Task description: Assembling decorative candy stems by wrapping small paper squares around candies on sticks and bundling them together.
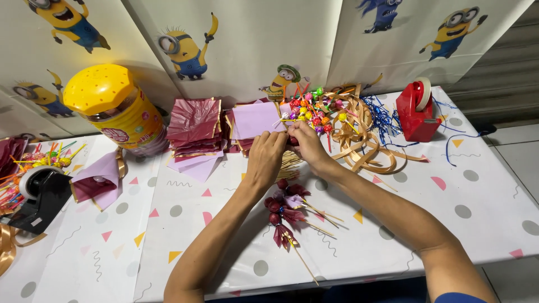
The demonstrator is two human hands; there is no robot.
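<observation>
A desk under a white cloth dotted with grey spots and coloured triangles carries everything, and behind its far edge hangs a backdrop printed with yellow cartoon figures. Near the far left corner stands a big jar with a yellow perforated lid. A black tape dispenser sits at the left edge, and a red tape dispenser stands toward the far right corner, with thin blue ribbon scattered just beside it. Along the far edge, about the middle, lie stacks of dark pink and lilac paper squares, and to their right a loose tangle of gold ribbon. A pile of bright lollipops rests at the far edge between the paper and the ribbon. Closer to the near edge, in the middle of the desk, lies a small cluster of wrapped lollipops in dark pink paper, their sticks pointing toward the near right. Both arms reach from the near edge to the far middle. The left hand and the right hand meet there, fingers clenched together around one small dark pink wrapped lollipop, held just above a bundle of bare sticks; most of it is hidden by the fingers.
</observation>
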